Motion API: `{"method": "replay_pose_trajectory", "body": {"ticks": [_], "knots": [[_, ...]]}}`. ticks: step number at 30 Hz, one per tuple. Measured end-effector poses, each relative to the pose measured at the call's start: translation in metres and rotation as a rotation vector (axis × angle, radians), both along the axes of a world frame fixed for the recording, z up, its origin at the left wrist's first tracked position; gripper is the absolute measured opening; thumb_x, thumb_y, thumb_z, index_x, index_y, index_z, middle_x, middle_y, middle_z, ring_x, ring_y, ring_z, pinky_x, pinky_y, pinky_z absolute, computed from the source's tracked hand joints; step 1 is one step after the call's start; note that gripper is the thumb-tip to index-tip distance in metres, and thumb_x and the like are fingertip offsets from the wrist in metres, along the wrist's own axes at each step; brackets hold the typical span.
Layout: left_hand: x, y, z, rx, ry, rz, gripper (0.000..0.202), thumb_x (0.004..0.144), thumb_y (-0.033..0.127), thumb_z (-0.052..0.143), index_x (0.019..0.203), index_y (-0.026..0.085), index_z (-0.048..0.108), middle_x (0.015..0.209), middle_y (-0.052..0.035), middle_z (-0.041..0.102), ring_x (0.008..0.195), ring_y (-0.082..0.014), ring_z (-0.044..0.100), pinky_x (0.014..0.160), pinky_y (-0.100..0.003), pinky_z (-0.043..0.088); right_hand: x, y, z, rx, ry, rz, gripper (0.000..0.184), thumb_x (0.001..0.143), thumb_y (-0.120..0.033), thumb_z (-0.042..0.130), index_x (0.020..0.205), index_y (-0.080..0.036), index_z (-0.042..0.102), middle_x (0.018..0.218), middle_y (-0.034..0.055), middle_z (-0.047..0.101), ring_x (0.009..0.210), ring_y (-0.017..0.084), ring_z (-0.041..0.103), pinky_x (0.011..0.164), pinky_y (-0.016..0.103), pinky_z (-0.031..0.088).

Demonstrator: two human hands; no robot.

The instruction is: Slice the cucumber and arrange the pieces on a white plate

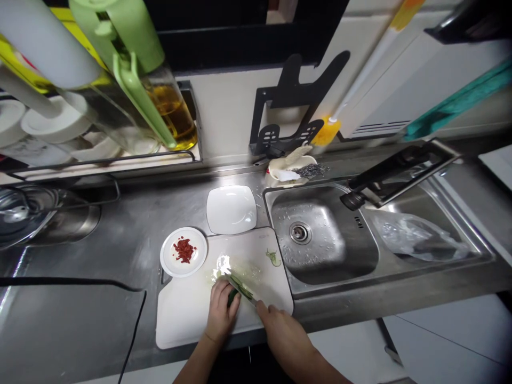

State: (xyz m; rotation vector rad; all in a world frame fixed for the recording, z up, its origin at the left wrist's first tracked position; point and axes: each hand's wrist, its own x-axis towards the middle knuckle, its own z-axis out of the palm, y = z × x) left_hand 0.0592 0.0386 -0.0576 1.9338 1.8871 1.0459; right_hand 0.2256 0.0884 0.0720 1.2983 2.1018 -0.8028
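Observation:
My left hand (222,305) is closed over a dark green vegetable (232,296) and presses it against the white cutting board (180,314). Its exact kind is too small to make out. In my right hand (282,332) is a knife (253,301), gripped by the handle, its blade slanting across the board right beside my left fingers. Thin green slices (242,287) lie along the blade's far side. Pale green scraps (273,258) rest near the board's right edge. A round white plate (166,255) with chopped red pieces (184,250) overlaps the board's upper left corner.
Behind the board is a square white plate (231,208). To the right sits a steel sink (320,256) under a black tap (380,178), with a plastic bag (416,234) beyond. An oil bottle (172,109) stands on the rack at left. A black cable (72,282) crosses the counter.

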Motion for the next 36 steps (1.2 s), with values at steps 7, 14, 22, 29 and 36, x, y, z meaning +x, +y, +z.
{"method": "replay_pose_trajectory", "body": {"ticks": [7,14,22,29,36], "knots": [[0.001,0.002,0.003,0.011,-0.014,0.002,0.019,0.083,0.020,0.056,0.101,0.016,0.056,0.101,-0.0095,0.060,0.101,-0.0209,0.056,0.089,-0.041,0.050,-0.006,0.003,-0.007,-0.001,-0.016,0.004,0.046,0.084,0.001,0.029,0.118,-0.020,0.051,0.091,0.0082,0.067,0.078,0.018,0.066,0.061,0.021,0.044],[0.000,0.003,0.005,0.001,-0.019,-0.004,0.019,0.083,0.021,0.056,0.102,0.018,0.056,0.102,-0.0092,0.061,0.101,-0.0212,0.057,0.088,-0.042,0.050,-0.012,0.006,-0.012,0.013,0.019,-0.013,0.041,0.086,-0.001,0.030,0.116,-0.018,0.052,0.088,0.0091,0.067,0.078,0.019,0.066,0.061,0.023,0.045],[0.000,0.003,0.003,0.004,-0.036,-0.006,0.019,0.083,0.020,0.056,0.102,0.018,0.057,0.102,-0.0089,0.062,0.100,-0.0208,0.058,0.088,-0.042,0.050,-0.018,0.011,-0.013,0.006,0.002,0.003,0.043,0.087,-0.001,0.027,0.118,-0.018,0.051,0.091,0.0092,0.067,0.080,0.021,0.067,0.064,0.026,0.047],[0.000,0.001,0.001,-0.007,-0.040,-0.008,0.021,0.083,0.020,0.055,0.104,0.018,0.056,0.103,-0.0092,0.061,0.101,-0.0216,0.058,0.088,-0.044,0.051,-0.022,0.012,-0.021,0.004,0.026,-0.030,0.041,0.086,0.000,0.028,0.116,-0.016,0.052,0.091,0.0102,0.066,0.083,0.021,0.065,0.065,0.026,0.045],[0.001,0.001,0.002,-0.001,-0.037,-0.009,0.021,0.083,0.020,0.055,0.105,0.018,0.055,0.103,-0.0092,0.059,0.100,-0.0212,0.057,0.088,-0.044,0.051,-0.018,0.009,-0.035,0.011,0.072,-0.065,0.045,0.082,0.003,0.031,0.118,-0.016,0.051,0.092,0.0097,0.066,0.084,0.018,0.064,0.066,0.023,0.042]]}}
